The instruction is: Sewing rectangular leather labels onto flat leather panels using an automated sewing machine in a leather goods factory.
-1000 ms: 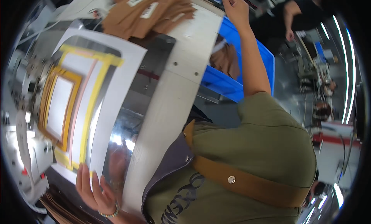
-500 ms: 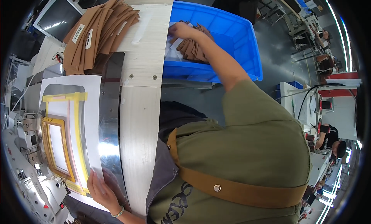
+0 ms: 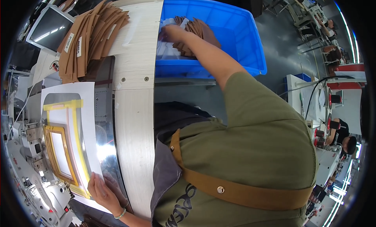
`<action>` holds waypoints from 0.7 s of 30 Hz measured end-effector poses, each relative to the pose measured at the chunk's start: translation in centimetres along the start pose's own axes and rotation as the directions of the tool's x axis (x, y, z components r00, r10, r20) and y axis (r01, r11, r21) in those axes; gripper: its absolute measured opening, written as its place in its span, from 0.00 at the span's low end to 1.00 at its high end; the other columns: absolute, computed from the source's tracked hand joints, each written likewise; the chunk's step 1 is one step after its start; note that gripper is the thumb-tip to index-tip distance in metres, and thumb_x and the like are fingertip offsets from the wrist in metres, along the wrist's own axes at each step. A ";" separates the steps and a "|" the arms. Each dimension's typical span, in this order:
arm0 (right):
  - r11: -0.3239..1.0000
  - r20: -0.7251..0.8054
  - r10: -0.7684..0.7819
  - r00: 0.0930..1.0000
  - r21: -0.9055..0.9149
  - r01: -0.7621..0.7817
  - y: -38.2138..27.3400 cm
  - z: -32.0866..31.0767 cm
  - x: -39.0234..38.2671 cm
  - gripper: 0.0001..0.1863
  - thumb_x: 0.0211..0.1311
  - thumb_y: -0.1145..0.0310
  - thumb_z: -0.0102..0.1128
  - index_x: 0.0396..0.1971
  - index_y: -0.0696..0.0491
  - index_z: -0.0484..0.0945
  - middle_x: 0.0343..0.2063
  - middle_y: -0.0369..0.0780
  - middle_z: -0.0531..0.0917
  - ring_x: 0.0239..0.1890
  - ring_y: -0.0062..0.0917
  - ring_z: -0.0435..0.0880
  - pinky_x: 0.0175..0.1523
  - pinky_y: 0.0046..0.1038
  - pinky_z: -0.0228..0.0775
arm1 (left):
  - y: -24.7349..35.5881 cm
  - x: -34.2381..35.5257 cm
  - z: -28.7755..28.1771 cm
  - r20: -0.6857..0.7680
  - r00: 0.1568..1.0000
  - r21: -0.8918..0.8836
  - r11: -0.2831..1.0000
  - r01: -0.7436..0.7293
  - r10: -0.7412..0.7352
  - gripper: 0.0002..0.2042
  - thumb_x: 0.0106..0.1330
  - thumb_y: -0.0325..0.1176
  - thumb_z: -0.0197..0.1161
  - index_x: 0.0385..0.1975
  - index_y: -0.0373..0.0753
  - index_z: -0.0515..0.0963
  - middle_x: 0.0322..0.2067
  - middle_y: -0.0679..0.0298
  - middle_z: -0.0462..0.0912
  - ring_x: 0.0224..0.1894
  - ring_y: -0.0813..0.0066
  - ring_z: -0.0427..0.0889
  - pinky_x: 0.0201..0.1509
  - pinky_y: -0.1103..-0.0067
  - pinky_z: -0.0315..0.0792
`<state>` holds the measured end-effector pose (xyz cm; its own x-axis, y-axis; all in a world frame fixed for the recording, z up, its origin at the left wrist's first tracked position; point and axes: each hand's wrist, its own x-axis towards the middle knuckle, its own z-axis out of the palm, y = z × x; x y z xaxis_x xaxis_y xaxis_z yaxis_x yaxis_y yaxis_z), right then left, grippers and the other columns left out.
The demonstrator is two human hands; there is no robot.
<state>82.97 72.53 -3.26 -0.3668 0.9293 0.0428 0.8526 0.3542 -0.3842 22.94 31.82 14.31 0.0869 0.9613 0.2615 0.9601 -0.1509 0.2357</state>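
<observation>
My left hand (image 3: 102,192) lies with slightly bent, parted fingers on the lower right edge of a white sheet (image 3: 88,119). That sheet carries a grey template (image 3: 64,98) with yellow tape, a pink strip and an amber rectangular frame (image 3: 62,146). A shiny metal plate (image 3: 102,101) shows along the sheet's right. My right hand (image 3: 170,33) reaches into a blue bin (image 3: 241,43), its fingers curled among white pieces (image 3: 170,47) beside fanned brown pieces (image 3: 201,31). Whatever those fingers hold is hidden.
A stack of brown pieces (image 3: 88,39) with labels tops the pale table (image 3: 134,141), near a screen (image 3: 49,25). A white sewing machine (image 3: 49,193) stands at left. Other workers (image 3: 342,139) sit at benches on the right.
My right arm has swung from raised above the bin's rim down into the bin, now slightly further left. My view has turned; my left hand stays at the sheet's lower edge.
</observation>
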 end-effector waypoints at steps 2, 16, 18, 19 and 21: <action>0.990 0.080 0.014 0.997 -0.138 -0.003 -1.0 1.3 0.2 0.16 0.57 0.68 0.70 0.45 0.38 0.93 0.47 0.38 0.92 0.53 0.38 0.89 0.56 0.41 0.82 | 0.1 0.0 0.0 -0.001 1.000 0.001 1.000 -0.010 0.010 0.13 0.79 0.25 0.60 0.58 0.30 0.83 0.61 0.53 0.84 0.63 0.55 0.82 0.70 0.63 0.74; 0.958 0.165 0.002 0.986 -0.282 0.046 -2.2 2.0 -1.1 0.19 0.58 0.73 0.65 0.50 0.44 0.84 0.54 0.41 0.85 0.60 0.41 0.85 0.59 0.44 0.80 | 0.6 -0.2 -0.2 0.028 0.999 0.020 1.000 -0.024 0.023 0.15 0.79 0.26 0.59 0.61 0.31 0.82 0.62 0.53 0.83 0.64 0.53 0.81 0.71 0.63 0.73; 0.964 0.133 -0.018 0.991 -0.260 0.053 -1.7 2.1 -0.9 0.19 0.57 0.73 0.65 0.50 0.47 0.85 0.54 0.42 0.86 0.59 0.41 0.86 0.59 0.44 0.80 | 0.4 0.2 -0.1 0.033 0.999 0.023 0.999 -0.027 0.027 0.15 0.79 0.26 0.59 0.61 0.31 0.82 0.62 0.53 0.83 0.65 0.53 0.81 0.71 0.62 0.73; 0.969 0.106 -0.042 0.993 -0.238 0.067 -1.7 2.2 -0.8 0.19 0.57 0.73 0.66 0.51 0.51 0.86 0.53 0.43 0.88 0.57 0.42 0.87 0.59 0.43 0.81 | 0.4 0.2 0.0 0.039 0.999 0.027 0.999 -0.023 0.022 0.15 0.79 0.26 0.59 0.61 0.31 0.82 0.63 0.53 0.83 0.65 0.53 0.80 0.71 0.62 0.73; 0.969 0.132 -0.062 0.989 -0.230 0.091 -1.7 2.2 -0.1 0.20 0.57 0.74 0.65 0.51 0.52 0.85 0.53 0.45 0.88 0.56 0.43 0.88 0.58 0.44 0.81 | 0.4 0.6 -0.1 0.032 0.999 0.036 0.999 -0.026 0.025 0.15 0.79 0.25 0.59 0.60 0.31 0.82 0.62 0.53 0.83 0.65 0.52 0.80 0.71 0.62 0.73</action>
<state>80.75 71.58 -4.68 -0.4647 0.8837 -0.0554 0.8782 0.4520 -0.1561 23.33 32.34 14.64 0.1193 0.9642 0.2370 0.9665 -0.1674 0.1945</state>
